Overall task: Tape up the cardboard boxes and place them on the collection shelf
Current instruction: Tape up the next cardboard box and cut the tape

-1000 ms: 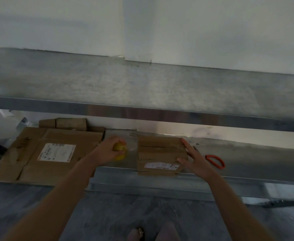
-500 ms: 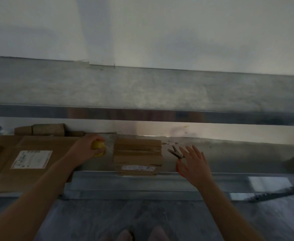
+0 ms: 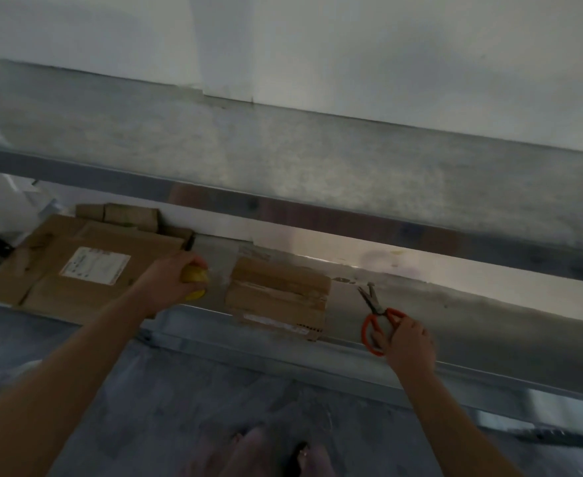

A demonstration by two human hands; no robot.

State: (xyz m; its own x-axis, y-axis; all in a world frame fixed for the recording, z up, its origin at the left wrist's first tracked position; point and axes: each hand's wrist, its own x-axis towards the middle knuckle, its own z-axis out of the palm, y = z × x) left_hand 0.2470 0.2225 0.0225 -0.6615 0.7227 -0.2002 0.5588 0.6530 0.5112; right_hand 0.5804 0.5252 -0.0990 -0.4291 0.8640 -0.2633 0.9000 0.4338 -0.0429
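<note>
A small brown cardboard box (image 3: pixel 279 295) with a white label on its front sits on the lower metal shelf (image 3: pixel 483 325). Just left of it my left hand (image 3: pixel 169 280) grips a yellow tape roll (image 3: pixel 195 279), and a clear strip of tape runs from the roll to the box's left side. To the right of the box my right hand (image 3: pixel 407 340) holds the orange handles of a pair of scissors (image 3: pixel 374 313). Their blades point up and away, slightly apart.
Flattened cardboard (image 3: pixel 87 270) with a white label lies on the shelf at the left, with small boxes (image 3: pixel 121 215) behind it. An upper metal shelf (image 3: pixel 317 173) overhangs the lower one. The grey floor (image 3: pixel 214 390) and my feet are below.
My right hand left the box's right side, moved right, and took hold of the orange scissors. The left hand has stayed on the tape roll beside the box.
</note>
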